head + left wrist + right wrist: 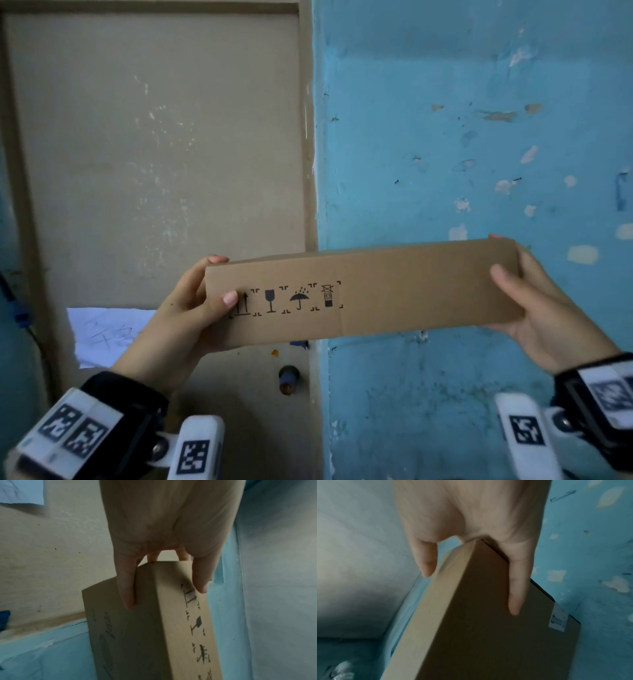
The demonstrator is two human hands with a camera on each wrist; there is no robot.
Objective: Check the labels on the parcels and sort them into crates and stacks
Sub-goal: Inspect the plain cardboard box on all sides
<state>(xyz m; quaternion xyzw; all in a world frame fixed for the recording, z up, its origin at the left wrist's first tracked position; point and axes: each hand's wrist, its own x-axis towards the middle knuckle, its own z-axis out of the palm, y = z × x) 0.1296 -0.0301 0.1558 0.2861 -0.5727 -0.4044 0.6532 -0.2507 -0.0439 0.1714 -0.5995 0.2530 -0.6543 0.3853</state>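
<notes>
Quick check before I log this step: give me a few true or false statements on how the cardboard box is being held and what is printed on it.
1. Both hands hold the cardboard box, the left hand at one end and the right hand at the other. True.
2. The box rests on a table. False: it is held up in the air before a blue wall.
3. Handling symbols are printed on the side facing the head camera. True.
4. The left thumb leaves all the symbols uncovered. False: it overlaps the arrows symbol.
5. A white label is stuck on another face. True.
</notes>
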